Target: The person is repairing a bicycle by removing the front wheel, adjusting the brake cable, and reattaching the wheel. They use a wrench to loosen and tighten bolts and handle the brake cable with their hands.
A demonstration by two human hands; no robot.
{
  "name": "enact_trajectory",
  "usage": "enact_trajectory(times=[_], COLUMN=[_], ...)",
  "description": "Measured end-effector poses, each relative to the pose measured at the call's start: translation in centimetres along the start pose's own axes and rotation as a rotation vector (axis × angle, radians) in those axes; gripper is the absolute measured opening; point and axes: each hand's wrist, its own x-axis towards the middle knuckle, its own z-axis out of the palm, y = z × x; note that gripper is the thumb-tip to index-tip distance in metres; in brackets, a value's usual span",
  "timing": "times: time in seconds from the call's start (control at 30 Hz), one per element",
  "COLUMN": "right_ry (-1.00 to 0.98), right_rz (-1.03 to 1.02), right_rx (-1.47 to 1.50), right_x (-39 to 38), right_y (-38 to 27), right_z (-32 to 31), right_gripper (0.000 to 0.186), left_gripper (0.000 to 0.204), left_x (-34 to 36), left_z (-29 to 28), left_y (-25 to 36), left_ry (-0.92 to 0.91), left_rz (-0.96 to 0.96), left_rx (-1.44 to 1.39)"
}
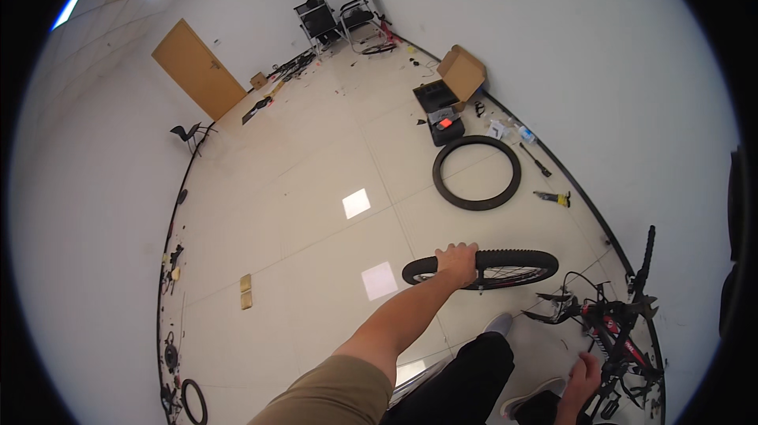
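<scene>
My left hand (456, 263) grips a bicycle wheel (518, 265) with a black knobby tyre, tilted low over the tiled floor. My right hand (581, 381) is low at the lower right, fingers curled, beside a partly disassembled black and red bicycle (617, 337) by the wall; what it holds, if anything, is hidden. A loose black tyre (476, 204) lies beyond the wheel. A tool with a yellow grip (562, 198) and a long dark tool (543, 168) lie to its right.
An open cardboard box (462, 70) and black cases (436, 97) sit along the right wall (616, 78). Chairs (316, 22) stand at the back, near scattered parts (292, 70). A wooden door (197, 70), another chair (188, 134) and more parts (172, 354) are at the left.
</scene>
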Motion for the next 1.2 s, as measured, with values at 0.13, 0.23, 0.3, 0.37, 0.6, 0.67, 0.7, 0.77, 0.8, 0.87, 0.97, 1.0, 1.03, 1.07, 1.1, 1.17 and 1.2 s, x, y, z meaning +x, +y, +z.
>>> enact_trajectory(times=[0.13,0.23,0.3,0.37,0.6,0.67,0.7,0.77,0.8,0.87,0.97,1.0,1.03,1.07,1.1,1.17,1.2], right_ry=[0.349,0.414,0.400,0.347,0.138,0.160,0.133,0.081,0.097,0.132,0.117,0.118,0.118,0.117,0.112,0.076,0.083], right_rz=[-0.443,-0.371,-0.300,-0.194,0.030,0.003,0.027,0.071,0.079,0.092,0.106,0.102,0.098,0.092,0.108,0.126,0.127], right_rx=[-0.411,-0.745,-0.939,-1.014,-1.119,-1.187,-1.152,-1.082,-1.060,-1.012,-0.952,-0.933,-0.917,-0.901,-0.907,-0.900,-0.881], right_x=[-3.5,-5.7,-6.7,-7.2,-7.2,-7.7,-7.6,-7.5,-7.4,-6.6,-5.5,-5.3,-5.1,-5.1,-5.3,-5.1,-5.1], right_y=[-3.0,-4.6,-2.6,-1.7,-0.6,-0.1,-0.1,-0.5,-0.1,1.0,1.5,1.4,1.0,0.7,0.4,-0.4,0.4], right_z=[-4.4,-6.1,-6.8,-7.1,-7.7,-7.3,-7.4,-7.5,-7.6,-8.0,-8.9,-9.0,-9.0,-9.1,-9.4,-9.2,-9.5], right_gripper=[0.031,0.047,0.055,0.052,0.046,0.053,0.055,0.060,0.059,0.059,0.060,0.060,0.060,0.060,0.060,0.060,0.062], left_gripper=[0.034,0.033,0.033,0.033,0.035,0.034,0.033,0.032,0.032,0.036,0.038,0.038,0.037,0.037,0.037,0.037,0.037], left_x=[-0.3,-0.1,0.3,0.3,-0.1,-0.3,-0.4,-0.6,-0.8,-0.9,-1.2,-1.3,-1.4,-1.5,-1.6,-2.1,-2.1], left_z=[-0.2,-1.0,0.1,-0.1,-0.6,-0.3,-0.2,-0.1,0.0,0.0,0.2,0.3,0.4,0.3,0.3,0.1,0.2], left_y=[-0.5,0.2,-0.2,0.0,0.0,-0.1,-0.1,-0.2,-0.2,0.0,0.0,-0.1,-0.3,-0.6,-0.9,-0.9,-0.6], left_ry=[-0.002,0.001,-0.019,-0.019,-0.049,-0.025,-0.014,-0.015,-0.016,-0.019,-0.020,-0.020,-0.025,-0.030,-0.034,-0.013,-0.002], left_rz=[-0.030,-0.027,-0.047,-0.042,-0.025,-0.027,-0.028,-0.027,-0.027,-0.020,-0.020,-0.022,-0.022,-0.023,-0.025,-0.016,-0.017], left_rx=[-0.021,-0.031,-0.009,-0.010,-0.007,-0.006,-0.005,-0.007,-0.008,-0.006,0.002,0.005,-0.002,-0.010,-0.020,-0.018,-0.015])
